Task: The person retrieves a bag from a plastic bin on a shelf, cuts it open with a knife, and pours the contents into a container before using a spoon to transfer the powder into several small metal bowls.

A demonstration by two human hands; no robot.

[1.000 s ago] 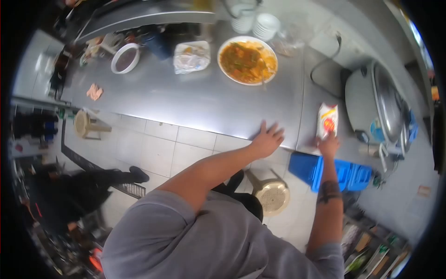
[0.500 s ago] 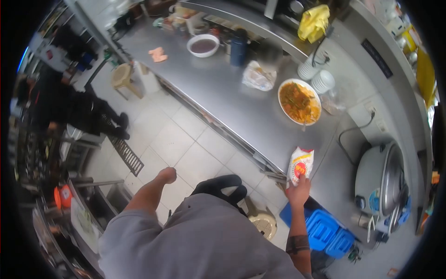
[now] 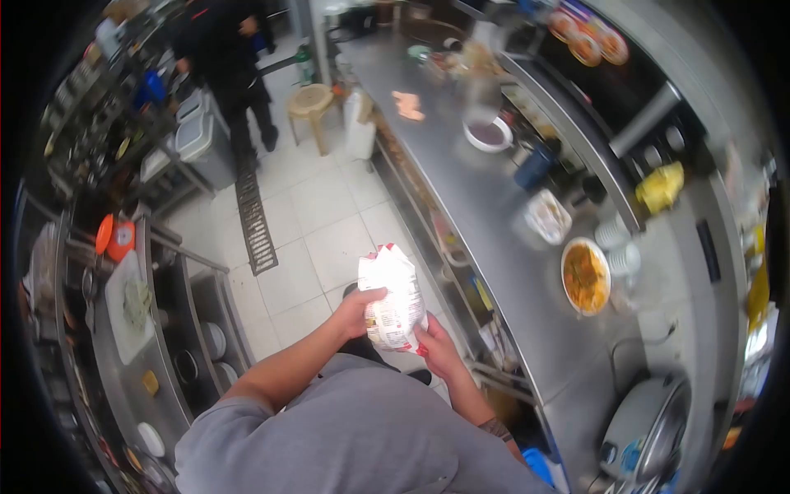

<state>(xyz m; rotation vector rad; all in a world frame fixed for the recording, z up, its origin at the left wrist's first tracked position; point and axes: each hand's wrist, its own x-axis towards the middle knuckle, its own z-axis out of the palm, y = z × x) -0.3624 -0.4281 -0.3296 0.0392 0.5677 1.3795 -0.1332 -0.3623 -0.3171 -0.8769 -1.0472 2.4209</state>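
Note:
A white plastic packet with red edges and small print is held between my two hands, in front of my body and over the tiled floor. My left hand grips its left side, with the thumb across the front. At the lower right corner, my right hand pinches the red edge. What the packet contains does not show. To the right, on the steel counter, sits a white bowl of orange-red food with greens.
Further along the counter are a bowl of dark liquid, a plastic bag and stacked white tubs. A rice cooker stands at lower right. Left are a shelf with a cutting board, a floor grate, a stool and a person in black.
The packet has come from over the counter's near end to in front of me. My left hand has moved in and taken hold of it too. The view has turned left.

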